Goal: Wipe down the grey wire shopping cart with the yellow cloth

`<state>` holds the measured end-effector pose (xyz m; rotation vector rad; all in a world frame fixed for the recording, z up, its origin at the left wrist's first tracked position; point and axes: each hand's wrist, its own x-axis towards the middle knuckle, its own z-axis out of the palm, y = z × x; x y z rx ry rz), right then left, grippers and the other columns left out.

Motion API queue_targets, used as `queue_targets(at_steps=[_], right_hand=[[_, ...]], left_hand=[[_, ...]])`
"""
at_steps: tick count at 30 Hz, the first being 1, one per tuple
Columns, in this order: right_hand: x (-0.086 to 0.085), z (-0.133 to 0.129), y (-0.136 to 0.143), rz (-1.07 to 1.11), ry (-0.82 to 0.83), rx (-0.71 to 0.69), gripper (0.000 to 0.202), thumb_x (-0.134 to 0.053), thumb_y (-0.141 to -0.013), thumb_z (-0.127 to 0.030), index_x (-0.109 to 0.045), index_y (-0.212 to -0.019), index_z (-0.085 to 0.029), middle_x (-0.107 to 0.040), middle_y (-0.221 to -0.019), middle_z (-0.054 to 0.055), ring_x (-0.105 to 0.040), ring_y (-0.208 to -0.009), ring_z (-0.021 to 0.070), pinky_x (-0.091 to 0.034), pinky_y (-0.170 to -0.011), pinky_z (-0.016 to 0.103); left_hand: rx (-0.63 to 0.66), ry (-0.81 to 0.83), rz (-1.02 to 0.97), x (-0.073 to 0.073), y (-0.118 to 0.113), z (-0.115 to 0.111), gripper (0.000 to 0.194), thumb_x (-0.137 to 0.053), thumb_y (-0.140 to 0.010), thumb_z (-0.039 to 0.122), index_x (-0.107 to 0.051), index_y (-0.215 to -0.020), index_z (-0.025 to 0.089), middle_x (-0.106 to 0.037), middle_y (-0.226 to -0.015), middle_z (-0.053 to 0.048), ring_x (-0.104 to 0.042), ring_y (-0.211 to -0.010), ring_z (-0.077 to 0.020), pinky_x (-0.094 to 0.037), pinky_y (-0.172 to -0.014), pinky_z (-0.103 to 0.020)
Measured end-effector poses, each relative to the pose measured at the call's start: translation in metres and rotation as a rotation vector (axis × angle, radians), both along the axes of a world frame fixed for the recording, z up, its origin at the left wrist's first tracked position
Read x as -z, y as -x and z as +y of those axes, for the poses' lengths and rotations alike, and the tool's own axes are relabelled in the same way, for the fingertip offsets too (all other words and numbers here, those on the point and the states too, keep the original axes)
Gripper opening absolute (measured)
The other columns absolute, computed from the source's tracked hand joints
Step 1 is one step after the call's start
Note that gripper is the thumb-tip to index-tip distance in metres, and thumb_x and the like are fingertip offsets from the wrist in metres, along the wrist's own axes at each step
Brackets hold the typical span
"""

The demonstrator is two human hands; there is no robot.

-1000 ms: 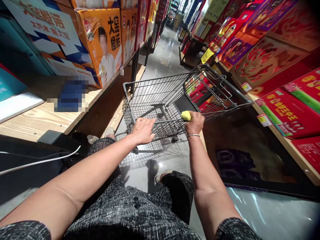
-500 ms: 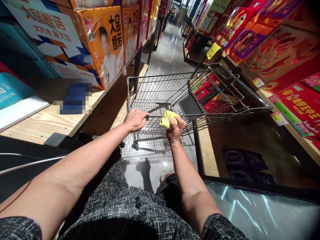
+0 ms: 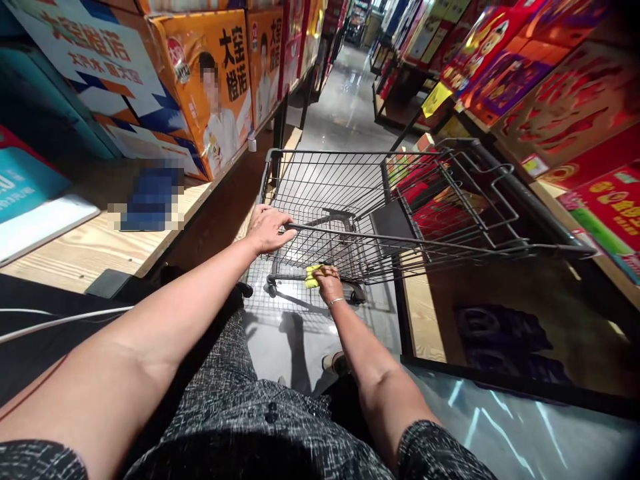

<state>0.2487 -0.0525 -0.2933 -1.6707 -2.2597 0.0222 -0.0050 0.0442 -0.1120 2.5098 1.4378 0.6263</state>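
Note:
A dark wire shopping cart stands crosswise in front of me, its handle off to the right. My left hand is wrapped over the front corner of the cart's near top rim. Lower down, my right hand is closed on a yellow cloth, held against the near side of the cart by its lower frame. The fingertips of that hand are partly hidden behind the cloth. A bracelet circles the right wrist.
Orange drink cartons fill the wooden shelf on the left. Red gift boxes are stacked on the right-hand shelving. Behind the cart, a shiny tiled aisle runs away. A white cable crosses at lower left.
My right hand has moved down with the yellow cloth, from the top rim to the lower part of the cart. The cart's handle end has swung toward the right. My left hand stays at the corner.

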Motion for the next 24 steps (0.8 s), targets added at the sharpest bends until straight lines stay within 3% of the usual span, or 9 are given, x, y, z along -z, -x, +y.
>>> queue_targets(at_steps=[3, 6, 8, 10, 13, 18, 20, 22, 24], right_hand=[[-0.037, 0.001, -0.028, -0.003, -0.09, 0.046, 0.032, -0.055, -0.089, -0.009, -0.073, -0.109, -0.026, -0.063, -0.117, 0.008, -0.044, -0.106, 0.0219, -0.04, -0.093, 0.035], [-0.089, 0.003, -0.065, 0.026, -0.418, 0.177, 0.029, -0.059, -0.09, -0.017, -0.071, -0.115, -0.028, -0.06, -0.119, 0.01, -0.046, -0.111, 0.0244, -0.04, -0.097, 0.041], [-0.119, 0.006, -0.086, 0.042, -0.645, 0.288, 0.03, -0.061, -0.09, -0.019, -0.069, -0.117, -0.029, -0.057, -0.122, 0.011, -0.046, -0.115, 0.0257, -0.041, -0.098, 0.043], [-0.132, 0.01, -0.096, 0.039, -0.749, 0.347, 0.03, -0.06, -0.09, -0.02, -0.069, -0.118, -0.028, -0.054, -0.124, 0.011, -0.045, -0.117, 0.0264, -0.041, -0.098, 0.043], [-0.111, 0.012, -0.085, 0.043, -0.674, 0.358, 0.028, -0.057, -0.091, -0.02, -0.072, -0.113, -0.026, -0.052, -0.124, 0.011, -0.046, -0.116, 0.027, -0.041, -0.098, 0.043], [-0.015, -0.005, -0.037, 0.018, -0.054, 0.333, 0.036, -0.049, -0.088, -0.013, -0.074, -0.112, -0.026, -0.056, -0.126, 0.012, -0.046, -0.113, 0.0274, -0.038, -0.095, 0.039], [0.013, -0.011, -0.024, 0.004, 0.113, 0.295, 0.037, -0.051, -0.085, -0.01, -0.075, -0.107, -0.029, -0.06, -0.123, 0.009, -0.048, -0.109, 0.0253, -0.038, -0.093, 0.035], [0.026, -0.013, -0.021, 0.004, 0.149, 0.263, 0.036, -0.054, -0.082, -0.01, -0.076, -0.103, -0.03, -0.063, -0.119, 0.008, -0.049, -0.105, 0.0234, -0.039, -0.091, 0.032], [0.023, -0.011, -0.026, 0.004, 0.122, 0.251, 0.036, -0.054, -0.082, -0.011, -0.075, -0.106, -0.029, -0.063, -0.12, 0.008, -0.049, -0.106, 0.0226, -0.039, -0.093, 0.032]], left_hand=[[-0.011, 0.001, -0.016, 0.002, 0.003, 0.005, 0.032, -0.053, -0.085, 0.05, -0.07, -0.091, 0.023, -0.073, -0.093, -0.004, -0.062, -0.103, -0.0257, -0.03, -0.106, -0.049], [-0.057, 0.045, -0.004, 0.001, -0.002, 0.005, 0.033, -0.053, -0.086, 0.05, -0.069, -0.091, 0.023, -0.073, -0.1, -0.006, -0.059, -0.111, -0.0285, -0.027, -0.107, -0.052], [-0.04, 0.053, 0.011, -0.003, -0.013, -0.001, 0.037, -0.055, -0.085, 0.051, -0.068, -0.105, 0.022, -0.07, -0.116, -0.009, -0.051, -0.124, -0.0317, -0.02, -0.112, -0.056], [0.045, 0.049, 0.03, -0.007, -0.031, -0.009, 0.056, -0.06, -0.082, 0.051, -0.059, -0.13, 0.023, -0.059, -0.139, -0.01, -0.037, -0.138, -0.0344, -0.008, -0.116, -0.058], [0.187, 0.104, 0.062, -0.012, -0.06, -0.021, 0.074, -0.059, -0.084, 0.052, -0.04, -0.15, 0.024, -0.043, -0.155, -0.009, -0.026, -0.145, -0.0346, 0.0, -0.118, -0.058], [0.216, 0.134, 0.071, -0.008, -0.08, -0.023, 0.064, -0.061, -0.083, 0.051, -0.049, -0.14, 0.026, -0.057, -0.134, -0.009, -0.045, -0.128, -0.032, -0.015, -0.114, -0.054], [0.218, 0.137, 0.061, -0.006, -0.078, -0.02, 0.06, -0.062, -0.082, 0.05, -0.052, -0.136, 0.028, -0.06, -0.128, -0.008, -0.047, -0.124, -0.0317, -0.02, -0.111, -0.053], [0.224, 0.145, 0.056, -0.005, -0.076, -0.019, 0.059, -0.063, -0.081, 0.05, -0.052, -0.135, 0.029, -0.06, -0.126, -0.007, -0.047, -0.123, -0.0318, -0.02, -0.109, -0.052], [0.229, 0.147, 0.055, -0.005, -0.075, -0.018, 0.059, -0.063, -0.081, 0.05, -0.051, -0.136, 0.029, -0.059, -0.127, -0.007, -0.046, -0.124, -0.0321, -0.019, -0.11, -0.052]])
